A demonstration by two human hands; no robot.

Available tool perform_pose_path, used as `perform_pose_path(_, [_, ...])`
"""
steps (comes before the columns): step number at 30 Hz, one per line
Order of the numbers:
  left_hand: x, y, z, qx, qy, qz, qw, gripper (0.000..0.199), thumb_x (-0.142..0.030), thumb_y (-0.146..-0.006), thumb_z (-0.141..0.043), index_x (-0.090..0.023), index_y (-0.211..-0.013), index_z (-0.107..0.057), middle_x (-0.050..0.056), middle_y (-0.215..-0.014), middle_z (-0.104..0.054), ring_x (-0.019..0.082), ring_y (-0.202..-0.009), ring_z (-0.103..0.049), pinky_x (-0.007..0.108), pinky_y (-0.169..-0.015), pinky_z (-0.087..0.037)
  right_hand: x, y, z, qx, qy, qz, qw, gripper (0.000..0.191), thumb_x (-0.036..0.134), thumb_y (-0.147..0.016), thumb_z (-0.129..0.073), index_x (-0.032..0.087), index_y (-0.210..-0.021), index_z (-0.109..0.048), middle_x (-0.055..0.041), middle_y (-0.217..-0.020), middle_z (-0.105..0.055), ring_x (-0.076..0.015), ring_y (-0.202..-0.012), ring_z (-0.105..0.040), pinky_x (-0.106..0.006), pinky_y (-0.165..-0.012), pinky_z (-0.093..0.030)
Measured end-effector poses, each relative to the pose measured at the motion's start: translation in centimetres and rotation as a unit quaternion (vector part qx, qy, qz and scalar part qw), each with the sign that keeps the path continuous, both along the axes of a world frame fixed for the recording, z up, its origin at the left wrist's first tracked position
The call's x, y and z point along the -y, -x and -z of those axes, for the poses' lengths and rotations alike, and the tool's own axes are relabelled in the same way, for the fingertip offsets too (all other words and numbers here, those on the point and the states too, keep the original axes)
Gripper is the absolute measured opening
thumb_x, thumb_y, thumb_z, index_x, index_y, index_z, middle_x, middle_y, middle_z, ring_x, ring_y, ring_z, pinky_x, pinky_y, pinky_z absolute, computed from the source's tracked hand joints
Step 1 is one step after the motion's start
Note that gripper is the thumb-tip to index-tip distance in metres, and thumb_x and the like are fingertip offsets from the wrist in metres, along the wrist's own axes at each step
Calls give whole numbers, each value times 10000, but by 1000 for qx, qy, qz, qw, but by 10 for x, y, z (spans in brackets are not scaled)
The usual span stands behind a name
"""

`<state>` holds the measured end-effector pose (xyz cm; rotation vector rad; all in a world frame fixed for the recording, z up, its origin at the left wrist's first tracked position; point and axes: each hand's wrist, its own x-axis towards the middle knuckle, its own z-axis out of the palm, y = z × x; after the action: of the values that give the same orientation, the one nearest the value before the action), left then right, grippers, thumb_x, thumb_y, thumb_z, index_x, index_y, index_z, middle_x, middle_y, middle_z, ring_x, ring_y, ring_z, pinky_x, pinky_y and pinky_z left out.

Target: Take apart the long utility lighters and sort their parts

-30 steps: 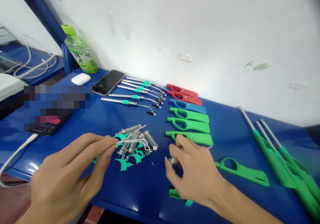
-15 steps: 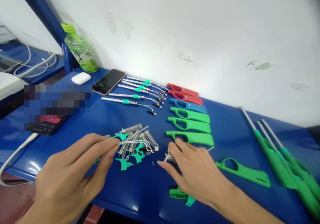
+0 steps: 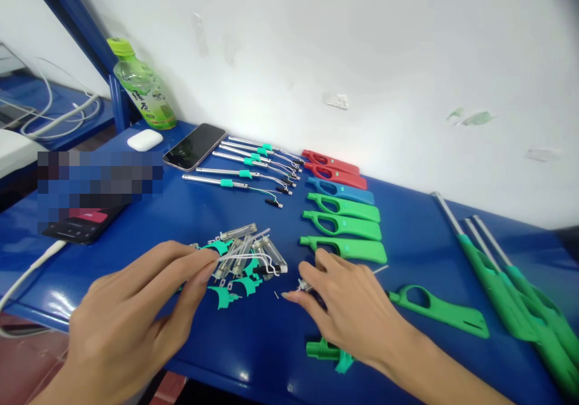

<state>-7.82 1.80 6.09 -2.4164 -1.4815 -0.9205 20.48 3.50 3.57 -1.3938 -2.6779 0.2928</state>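
Pinching white wires (image 3: 248,255) on the left, a small part (image 3: 304,285) on the right.
Lower left, the left hand (image 3: 140,296) presses thumb and forefinger on the wires — they show over clear tubes (image 3: 274,253) and teal clips (image 3: 221,298) near centre. Lower centre, the right hand (image 3: 353,302) pinches the half-hidden part between thumb and curled forefinger; a green shell (image 3: 452,314) lies lower right.

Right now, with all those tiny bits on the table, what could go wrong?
The thin white wires pinched in the left hand might snag on the loose parts they overlap in view. The tiny loose sliver near the right hand might get brushed away and lost.
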Motion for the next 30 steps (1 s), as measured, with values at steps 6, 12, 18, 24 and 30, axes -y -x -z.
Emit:
perform_pose_path(6, [-1, -1, 1, -1, -3, -3, 1000, 149, -263, -1080, -498, -259, -1071, -648, -21, -874, -741, 92, -688, -725, 229, -594, -547, -3, 5, 0, 21, -9, 6, 1000, 381, 545, -1082, -443, 252, -875, -572, -19, -832, -581, -199, -683, -603, -286, -538, -146])
perform_pose_path(12, [1, 3, 4, -11, 5, 2, 1000, 182, -281, -1085, -480, -253, -1076, -661, -5, -901, -752, 107, -711, -745, 238, -588, -564, -4, 9, 1, 36, -27, 10, 999, 378, 539, -1059, -516, 240, -849, -611, -22, -802, -594, -191, -636, -595, -292, -523, -143])
perform_pose_path(18, [1, 0, 6, 1, -2, -11, 1000, 169, -282, -1080, -500, -267, -1062, -667, -17, -895, -750, 112, -713, -737, 252, -593, -553, -7, 15, 3, 42, -47, 24, 998, 461, 652, -947, -653, 213, -807, -618, -21, -766, -622, -216, -676, -664, -295, -523, -155])
perform_pose_path(24, [2, -3, 6, 20, -6, -14, 1000, 126, -256, -1072, -537, -266, -1080, -662, -30, -906, -730, 96, -726, -712, 242, -621, -527, -6, 16, -3, 46, -49, 13, 998, 521, 694, -809, -776, 209, -855, -591, 1, -778, -622, -221, -639, -678, -294, -507, -154])
perform_pose_path(30, [5, -3, 7, 18, -4, -16, 1000, 110, -197, -1049, -567, -250, -1102, -648, -9, -933, -718, 109, -752, -702, 253, -626, -507, -2, 14, -8, 47, -39, 3, 998, 448, 626, -877, -758, 226, -887, -556, 16, -804, -614, -209, -632, -683, -298, -474, -254])
